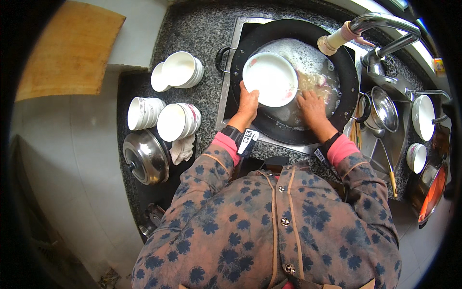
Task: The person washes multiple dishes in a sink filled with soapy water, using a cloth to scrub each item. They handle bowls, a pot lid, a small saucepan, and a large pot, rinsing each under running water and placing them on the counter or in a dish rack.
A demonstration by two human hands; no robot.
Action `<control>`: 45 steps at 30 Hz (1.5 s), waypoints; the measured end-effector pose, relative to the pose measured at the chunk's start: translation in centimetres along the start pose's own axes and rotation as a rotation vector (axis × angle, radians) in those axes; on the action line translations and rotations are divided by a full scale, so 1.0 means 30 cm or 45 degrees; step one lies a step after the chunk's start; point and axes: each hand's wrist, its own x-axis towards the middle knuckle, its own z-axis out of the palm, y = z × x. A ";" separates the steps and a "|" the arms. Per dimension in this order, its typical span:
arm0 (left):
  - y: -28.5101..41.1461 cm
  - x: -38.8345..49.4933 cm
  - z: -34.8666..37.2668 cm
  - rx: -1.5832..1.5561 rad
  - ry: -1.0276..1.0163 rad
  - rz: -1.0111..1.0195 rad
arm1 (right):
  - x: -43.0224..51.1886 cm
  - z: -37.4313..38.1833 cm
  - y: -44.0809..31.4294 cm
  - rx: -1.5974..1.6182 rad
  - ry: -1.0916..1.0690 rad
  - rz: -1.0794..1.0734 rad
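Observation:
My left hand [249,103] grips the lower left rim of a white dish [270,79] with a pink floral pattern, its inside facing up. The dish is over a wide black wok [349,97] that holds cloudy water with white suds [306,54]. My right hand [312,108] reaches into the water just right of the dish. Its fingertips are partly under the surface, beside a blurred yellowish thing [314,81]. I cannot tell whether they hold it.
Stacked white bowls [177,123] and a lidded steel pot [146,159] stand left, near a crumpled cloth [182,150]. A faucet [382,21] overhangs the wok. Rightward are a metal bowl [384,108], a ladle [386,155], chopsticks [356,133] and a white bowl [423,117].

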 end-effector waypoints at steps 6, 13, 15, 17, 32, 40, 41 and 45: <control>0.031 -0.012 -0.019 0.186 -0.059 0.087 | 0.029 0.025 0.161 0.586 0.028 0.225; 0.047 -0.067 0.002 0.195 -0.087 0.150 | -0.044 -0.164 0.183 2.463 0.186 0.659; 0.050 -0.076 0.009 0.225 -0.095 0.119 | -0.061 -0.240 0.134 2.513 0.245 0.593; 0.050 -0.085 0.019 0.233 -0.120 0.106 | -0.064 -0.288 0.063 2.467 0.240 0.424; 0.117 -0.176 0.063 0.591 -0.169 0.243 | 0.087 -0.061 -0.230 0.440 0.431 -0.275; 0.122 -0.180 0.094 0.457 -0.067 0.287 | 0.036 -0.099 -0.167 0.628 0.055 -0.312; 0.124 -0.179 0.095 0.466 -0.063 0.299 | 0.020 -0.100 -0.171 0.658 -0.078 -0.339; 0.133 -0.176 0.088 0.561 -0.132 0.359 | -0.020 -0.075 -0.194 1.065 0.112 -0.403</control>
